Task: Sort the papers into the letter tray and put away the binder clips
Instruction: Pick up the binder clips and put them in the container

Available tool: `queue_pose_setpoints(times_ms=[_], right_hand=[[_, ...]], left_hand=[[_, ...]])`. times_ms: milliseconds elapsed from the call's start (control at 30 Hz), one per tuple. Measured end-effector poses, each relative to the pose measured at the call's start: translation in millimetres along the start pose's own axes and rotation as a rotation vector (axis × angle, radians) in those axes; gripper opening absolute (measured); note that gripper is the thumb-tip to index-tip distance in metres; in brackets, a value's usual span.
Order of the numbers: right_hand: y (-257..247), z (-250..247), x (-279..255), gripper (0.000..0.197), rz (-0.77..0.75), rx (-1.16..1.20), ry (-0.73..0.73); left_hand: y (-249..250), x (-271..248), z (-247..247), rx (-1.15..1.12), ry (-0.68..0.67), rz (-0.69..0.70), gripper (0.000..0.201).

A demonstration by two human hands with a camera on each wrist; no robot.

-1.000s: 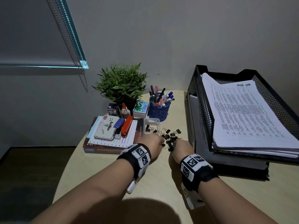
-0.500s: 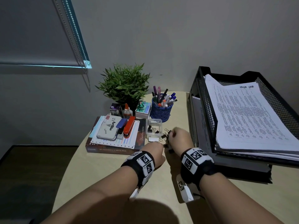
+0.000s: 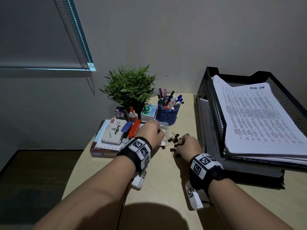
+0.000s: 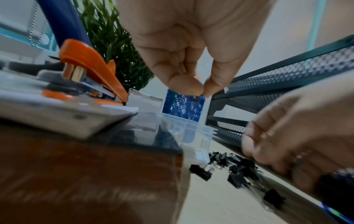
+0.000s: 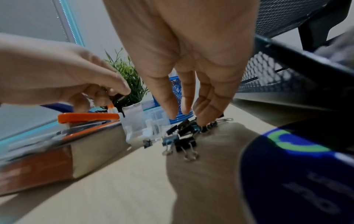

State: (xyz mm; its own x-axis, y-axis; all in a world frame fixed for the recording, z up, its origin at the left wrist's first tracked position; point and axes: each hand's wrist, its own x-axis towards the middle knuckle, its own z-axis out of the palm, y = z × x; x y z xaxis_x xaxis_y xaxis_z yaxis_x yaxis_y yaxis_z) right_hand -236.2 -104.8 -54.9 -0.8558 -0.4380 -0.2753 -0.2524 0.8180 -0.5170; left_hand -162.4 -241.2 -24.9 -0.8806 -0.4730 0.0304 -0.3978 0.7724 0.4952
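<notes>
- Left hand: fingers pinching one binder clip over clear box; release low, inside rim.
- Right hand: fingers narrow, reaching into clip pile on tabletop; pinch bodies, not wire handles.

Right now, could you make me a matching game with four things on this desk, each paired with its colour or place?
Things:
1. stapler
2. pen cup
3. binder clips
4. papers

Descriptions:
A. blue, holding pens
B. loose on the table beside the clear box
C. orange-red, lying on the book stack
D. stacked in the top of the black mesh letter tray

Pairs: 1-C, 2-A, 3-B, 4-D
</notes>
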Motion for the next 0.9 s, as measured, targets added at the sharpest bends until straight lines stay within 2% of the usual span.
queue_pose_setpoints(times_ms=[67, 133, 200, 300, 367, 533, 667, 767, 833, 900], right_hand=[[6, 2, -5, 0.009, 0.017, -0.088, -0.042], [11, 4, -9, 0.021, 0.028, -0.146, -0.063], [14, 6, -12, 0.028, 0.025, -0.169, -0.087], [17, 12, -16, 0.031, -0.018, -0.189, -0.100], [17, 13, -18, 0.031, -0.054, -0.219, -0.085], [17, 15, -21, 0.026, -0.104, -0.268, -0.057], [12, 18, -19, 0.021, -0.157, -0.325, -0.098], [6, 15, -17, 0.019, -0.138, -0.341, -0.130], [0, 9, -18, 0.022, -0.122, -0.319, -0.095], [-11, -1, -17, 0.023, -0.129, -0.219, 0.008]], left_hand=[[-3, 6, 2, 0.019, -0.003, -0.022, 0.014], [-4, 5, 6, 0.031, -0.010, -0.012, 0.017], [-4, -3, 14, 0.062, -0.035, 0.092, 0.016], [-2, -17, 29, 0.229, -0.261, 0.222, 0.021], [2, -21, 35, 0.366, -0.377, 0.201, 0.022], [14, -25, 39, 0.475, -0.495, 0.106, 0.031], [13, -34, 44, 0.387, -0.446, 0.011, 0.039], [13, -37, 44, 0.340, -0.409, -0.040, 0.046], [14, -38, 45, 0.342, -0.409, -0.029, 0.044], [13, -39, 45, 0.353, -0.411, -0.015, 0.042]])
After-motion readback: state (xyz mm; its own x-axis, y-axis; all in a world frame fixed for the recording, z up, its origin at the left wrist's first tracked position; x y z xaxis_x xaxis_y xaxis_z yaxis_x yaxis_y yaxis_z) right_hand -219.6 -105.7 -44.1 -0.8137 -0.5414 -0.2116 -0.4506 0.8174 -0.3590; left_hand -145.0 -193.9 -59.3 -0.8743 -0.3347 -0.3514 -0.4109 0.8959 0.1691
